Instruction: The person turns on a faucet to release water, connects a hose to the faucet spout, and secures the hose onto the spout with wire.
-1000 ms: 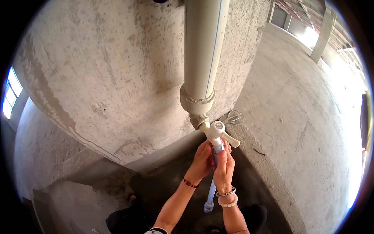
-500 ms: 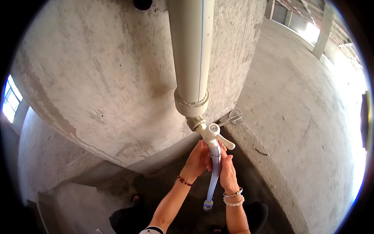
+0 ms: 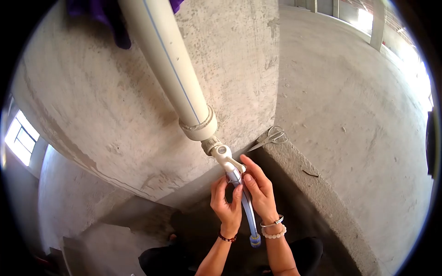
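Observation:
A pale bluish hose (image 3: 249, 209) hangs from the outlet of a white plastic tap (image 3: 222, 154), and a thin wire (image 3: 236, 181) loops around its upper end. My left hand (image 3: 227, 207) holds the hose top near the wire, thumb and index finger bent around it. On the other side, my right hand (image 3: 261, 191) has its thumb beside the hose. Its index finger reaches up next to the tap lever (image 3: 238, 166), apart from the thumb. A blue ringed fitting (image 3: 255, 240) ends the hose. Some of my fingertips are hidden behind it.
A thick cream pipe (image 3: 172, 64) with a blue stripe leads down to the tap along a concrete wall (image 3: 92, 96). Scissors (image 3: 272, 136) lie on the concrete ledge (image 3: 313, 193) at right, near a thin twig-like piece (image 3: 310, 173). Purple cloth (image 3: 108, 18) hangs behind the pipe.
The view has shifted, so pipe and tap appear further left. My right index finger now extends up by the lever, and my left thumb has come around the hose's near side.

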Motion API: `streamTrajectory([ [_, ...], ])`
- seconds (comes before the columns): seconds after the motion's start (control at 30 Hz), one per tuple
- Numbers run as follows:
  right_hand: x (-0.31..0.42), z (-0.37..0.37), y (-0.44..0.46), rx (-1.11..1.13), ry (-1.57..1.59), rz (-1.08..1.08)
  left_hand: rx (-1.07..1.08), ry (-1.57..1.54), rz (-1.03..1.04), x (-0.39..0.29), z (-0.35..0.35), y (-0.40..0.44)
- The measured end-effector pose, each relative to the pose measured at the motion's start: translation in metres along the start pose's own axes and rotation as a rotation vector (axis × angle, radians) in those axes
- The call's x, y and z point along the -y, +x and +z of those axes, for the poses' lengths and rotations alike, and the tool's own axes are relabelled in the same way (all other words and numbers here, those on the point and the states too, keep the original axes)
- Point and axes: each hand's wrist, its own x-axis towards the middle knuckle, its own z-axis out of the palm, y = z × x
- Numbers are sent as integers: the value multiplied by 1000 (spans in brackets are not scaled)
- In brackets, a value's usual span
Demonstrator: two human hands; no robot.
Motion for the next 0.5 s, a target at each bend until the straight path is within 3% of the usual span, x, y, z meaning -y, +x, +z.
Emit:
streamTrajectory([
  [0.07, 0, -7, 4, 29, -75, -57, -46, -9, 6, -3, 6, -4],
  [0.1, 1, -8, 5, 40, -135, -67, -66, -181, -123, -4, 9, -6],
  [0.2, 6, -9, 11, 43, -196, -91, -128, -295, -113, -19, 21, -4],
  [0.37, 4, -23, 17, 105, -213, -69, -92, -153, -91, -10, 25, -4],
  [0.43, 8, -21, 14, 49, -257, -82, -157, 38, 47, -9, 31, -5],
  [0.5, 8, -19, 11, -4, -265, -89, -112, 70, -5, -12, 27, -3],
])
